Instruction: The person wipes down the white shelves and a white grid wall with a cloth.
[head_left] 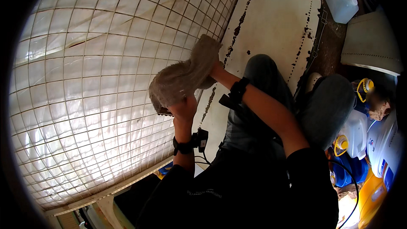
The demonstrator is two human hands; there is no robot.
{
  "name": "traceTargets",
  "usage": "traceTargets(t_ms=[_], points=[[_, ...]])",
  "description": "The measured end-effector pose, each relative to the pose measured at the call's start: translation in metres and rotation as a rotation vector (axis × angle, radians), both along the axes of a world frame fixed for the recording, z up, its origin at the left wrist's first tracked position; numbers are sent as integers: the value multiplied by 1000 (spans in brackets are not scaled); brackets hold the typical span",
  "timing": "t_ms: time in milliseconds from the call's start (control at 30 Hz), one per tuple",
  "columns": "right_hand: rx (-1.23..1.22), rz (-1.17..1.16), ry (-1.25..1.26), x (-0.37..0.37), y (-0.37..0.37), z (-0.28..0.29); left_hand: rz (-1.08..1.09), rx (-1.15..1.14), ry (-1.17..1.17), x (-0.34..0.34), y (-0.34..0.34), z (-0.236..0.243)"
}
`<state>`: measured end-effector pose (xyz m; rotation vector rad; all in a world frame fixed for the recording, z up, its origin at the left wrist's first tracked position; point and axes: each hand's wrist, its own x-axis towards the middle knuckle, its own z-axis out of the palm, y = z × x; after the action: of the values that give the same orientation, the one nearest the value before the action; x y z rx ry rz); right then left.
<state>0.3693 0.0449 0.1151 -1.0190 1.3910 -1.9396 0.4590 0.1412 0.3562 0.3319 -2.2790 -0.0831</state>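
Head view, and left hand (185, 107) and right hand (216, 69) both grip a rumpled grey-brown cloth (176, 84) beside the white-backed wire grid (97, 63) (contact unclear); handling looks underway, the cloth not yet released.

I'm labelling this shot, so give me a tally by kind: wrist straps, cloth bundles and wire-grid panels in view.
Black wrist straps: 2
Grey-brown cloth bundle: 1
Large square-meshed wire-grid panel: 1
Total: 4

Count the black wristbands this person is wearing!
2: one black wristband on the left wrist, and another on the right wrist.
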Motion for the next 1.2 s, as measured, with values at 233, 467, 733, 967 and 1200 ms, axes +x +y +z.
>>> traceTargets(t_ms=[233, 467, 733, 967, 1200], points=[[78, -330, 468, -10, 2, 82, 196, 57, 62, 20, -14, 9], [-403, -373, 467, -46, -5, 154, 588, 247, -171, 1, -42, 38], [-441, -181, 472, -76, 18, 174, 424, 297, -237, -46, -80, 36], [-173, -280, 761, -62, 11, 152, 565, 233, -371, -56, -92, 45], [-162, -202, 785, -93, 10, 158, 650, 284, -447, -52, -96, 48]])
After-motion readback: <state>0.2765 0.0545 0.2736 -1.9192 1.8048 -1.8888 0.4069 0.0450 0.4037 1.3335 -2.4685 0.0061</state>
